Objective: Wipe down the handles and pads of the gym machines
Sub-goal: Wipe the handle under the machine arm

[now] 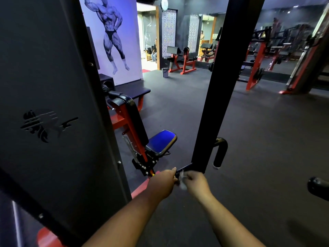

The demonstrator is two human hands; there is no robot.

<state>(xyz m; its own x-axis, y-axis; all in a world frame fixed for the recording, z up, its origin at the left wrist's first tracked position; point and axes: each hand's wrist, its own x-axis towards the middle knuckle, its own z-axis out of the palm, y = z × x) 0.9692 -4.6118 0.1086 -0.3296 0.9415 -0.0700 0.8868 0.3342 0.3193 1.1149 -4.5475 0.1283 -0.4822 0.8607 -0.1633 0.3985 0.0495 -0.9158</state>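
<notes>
A short black handle bar [185, 168] sticks out at the foot of a black swinging arm [219, 82] of the machine. My left hand [164, 180] grips the near end of that bar. My right hand [196, 182] pinches a small pale wipe [182, 180] against the bar, right beside my left hand. Behind the arm hangs a second curved black handle [220, 152]. The machine's seat pad [161, 142] glows blue, with a black back pad [137, 120] above it.
A tall dark weight-stack shroud [53, 104] fills the left. Another black grip [318, 188] pokes in at the right edge. Red-framed machines [183, 63] and a small bin [165, 72] stand far back. Dark rubber floor [267, 131] stretches to the right.
</notes>
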